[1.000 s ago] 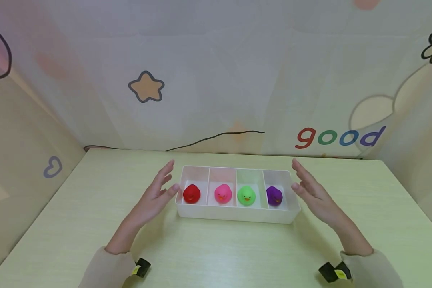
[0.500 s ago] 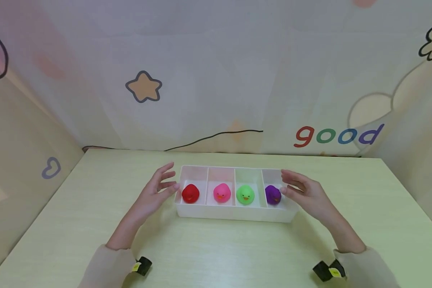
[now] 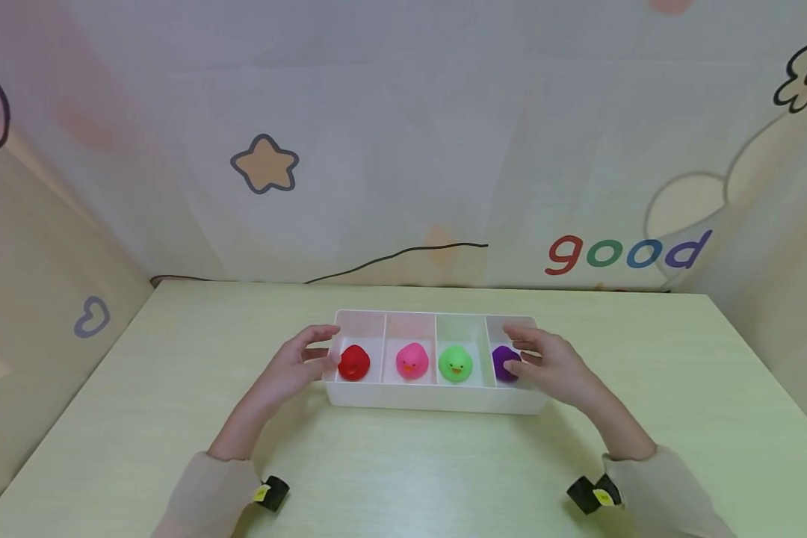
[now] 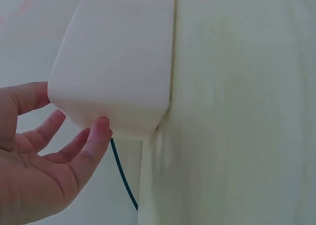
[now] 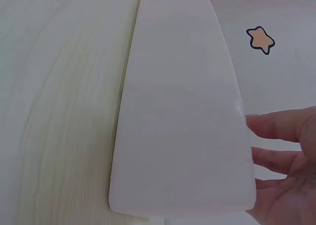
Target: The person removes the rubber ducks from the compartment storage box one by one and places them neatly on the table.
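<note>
Fingers of the left hand are bent and well parted from the thumb, spread about the left end of the white tray with no firm hold to be seen; the left wrist view puts the thumb tip at the end wall, though I cannot tell whether it touches. Just inside that thumb lies the red toy, near enough to be knocked if the thumb dips over the rim. Between the two hands' fingers, well apart from both, sit the pink duck and the green duck, one to a compartment; if one end rose ahead of the other, they would probably slide against a divider. The right hand has loosely bent fingers, apart from the thumb, about the tray's right end, with no clear grip; contact there is uncertain. Partly hidden behind its thumb in the head view is the purple toy, in the last compartment. A careless pinch here could catch it, and an uneven squeeze from the two sides could make the tray skid or turn on the table.
</note>
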The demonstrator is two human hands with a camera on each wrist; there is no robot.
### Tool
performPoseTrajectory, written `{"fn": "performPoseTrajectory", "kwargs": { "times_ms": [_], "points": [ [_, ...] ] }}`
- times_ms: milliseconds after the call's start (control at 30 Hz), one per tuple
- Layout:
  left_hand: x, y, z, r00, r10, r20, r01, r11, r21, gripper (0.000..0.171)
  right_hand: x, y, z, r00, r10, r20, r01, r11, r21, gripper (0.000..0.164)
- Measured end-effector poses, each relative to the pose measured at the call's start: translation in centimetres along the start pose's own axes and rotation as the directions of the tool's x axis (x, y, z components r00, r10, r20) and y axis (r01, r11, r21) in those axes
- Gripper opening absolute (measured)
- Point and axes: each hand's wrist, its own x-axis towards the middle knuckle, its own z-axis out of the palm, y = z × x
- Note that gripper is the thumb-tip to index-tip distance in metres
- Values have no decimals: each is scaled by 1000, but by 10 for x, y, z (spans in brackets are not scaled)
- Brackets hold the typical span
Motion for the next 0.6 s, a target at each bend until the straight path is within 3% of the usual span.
{"fn": "performPoseTrajectory", "kwargs": {
  "times_ms": [200,367,600],
  "points": [
    [1,-4,1,1000,-6,3,6,1000,26,41,6,-5,7,1000,3,2,-3,983,-186,47],
    [1,-3,0,1000,-15,23,15,1000,22,42,12,-9,10,1000,-6,21,13,937,-350,42],
    [1,-1,0,999,-14,43,13,1000,15,42,22,-12,15,996,-15,85,53,883,-466,29]
  ]
}}
